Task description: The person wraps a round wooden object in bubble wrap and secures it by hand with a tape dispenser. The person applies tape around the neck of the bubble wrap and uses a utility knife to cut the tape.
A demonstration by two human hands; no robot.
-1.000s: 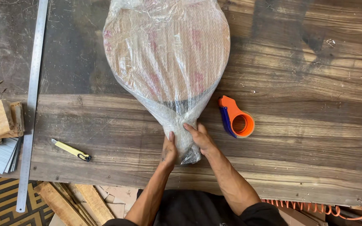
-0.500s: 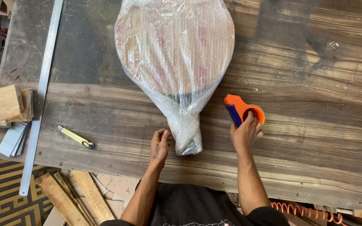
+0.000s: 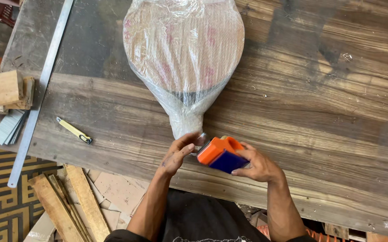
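Note:
A large round paddle-shaped object wrapped in clear bubble wrap (image 3: 183, 58) lies on a dark wooden table (image 3: 319, 103), its narrow handle end pointing toward me. My right hand (image 3: 256, 163) grips an orange and blue tape dispenser (image 3: 221, 153) just right of the wrapped handle tip. My left hand (image 3: 178, 152) rests at the handle tip, fingers touching the wrap and the end of the tape beside the dispenser.
A long metal ruler (image 3: 41, 89) lies along the table's left side. A yellow utility knife (image 3: 73, 130) sits near the front edge. Wood blocks (image 3: 3, 92) and grey strips (image 3: 8, 127) sit at far left. Wooden slats (image 3: 68, 201) lie on the floor below.
My right hand picked up the tape dispenser from the table and brought it left to the wrapped handle tip. My left hand stayed at the handle end.

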